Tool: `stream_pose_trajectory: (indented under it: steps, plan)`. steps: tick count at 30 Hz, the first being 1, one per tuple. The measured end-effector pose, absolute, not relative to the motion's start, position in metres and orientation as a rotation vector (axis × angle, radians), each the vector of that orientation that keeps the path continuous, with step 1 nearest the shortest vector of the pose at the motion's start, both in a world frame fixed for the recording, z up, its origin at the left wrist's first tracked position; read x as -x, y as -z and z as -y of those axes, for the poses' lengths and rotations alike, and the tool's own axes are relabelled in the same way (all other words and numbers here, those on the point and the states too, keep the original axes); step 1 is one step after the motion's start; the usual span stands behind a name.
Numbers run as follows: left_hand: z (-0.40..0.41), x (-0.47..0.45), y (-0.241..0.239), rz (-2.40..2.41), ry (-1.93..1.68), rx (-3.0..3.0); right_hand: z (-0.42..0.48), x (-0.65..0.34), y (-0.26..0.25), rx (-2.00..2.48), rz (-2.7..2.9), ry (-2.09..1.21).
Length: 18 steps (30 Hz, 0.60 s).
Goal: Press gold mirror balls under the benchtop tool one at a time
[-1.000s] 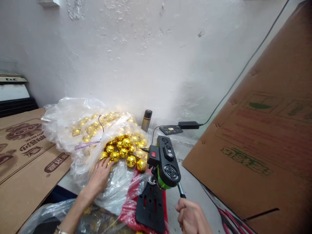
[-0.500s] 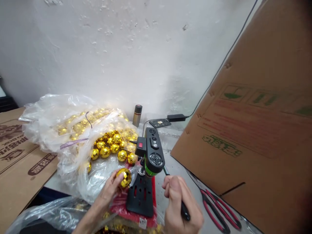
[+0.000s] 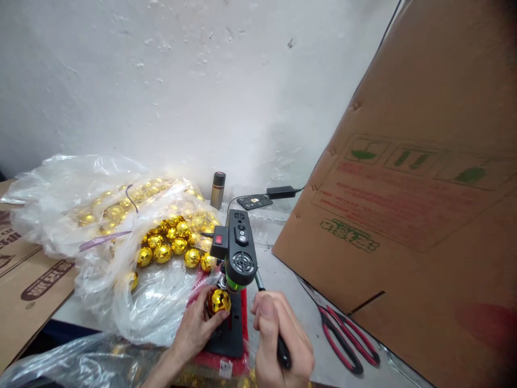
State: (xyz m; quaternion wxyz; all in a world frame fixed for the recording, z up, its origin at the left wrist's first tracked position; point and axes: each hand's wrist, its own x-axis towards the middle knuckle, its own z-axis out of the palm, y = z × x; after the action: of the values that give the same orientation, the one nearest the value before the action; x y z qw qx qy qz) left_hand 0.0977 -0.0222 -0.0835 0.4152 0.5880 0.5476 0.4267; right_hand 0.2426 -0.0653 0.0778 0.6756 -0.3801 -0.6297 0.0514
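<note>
My left hand pinches a gold mirrored ball and holds it on the black base plate right under the head of a small bench drill. The drill has a black body, a green collar and a red switch. My right hand is wrapped round the drill's black lever handle, just right of the base. Behind the drill, a clear plastic bag lies open with several more gold balls spilling from it.
A large brown cardboard sheet leans in on the right. Red-handled scissors lie on the table below it. A small dark bottle, a remote-like controller and a power adapter sit by the white wall. A printed carton lies at left.
My left hand took a gold ball from the bag and brought it under the drill head. My right hand slid up and closed round the lever handle. The view shifted right.
</note>
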Motion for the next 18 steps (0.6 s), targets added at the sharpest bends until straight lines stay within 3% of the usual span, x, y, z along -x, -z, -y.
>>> stream_pose_trajectory:
  steps: [9, 18]
  plan:
    - [0.024, -0.102, 0.081, -1.452, -0.998, -1.718, 0.074, -0.223, -0.082, 0.934, 1.206, -0.268]
    - [0.029, -0.097, 0.095, -1.440, -0.991, -1.928, 0.075, -0.221, -0.081, 0.919, 1.184, -0.211]
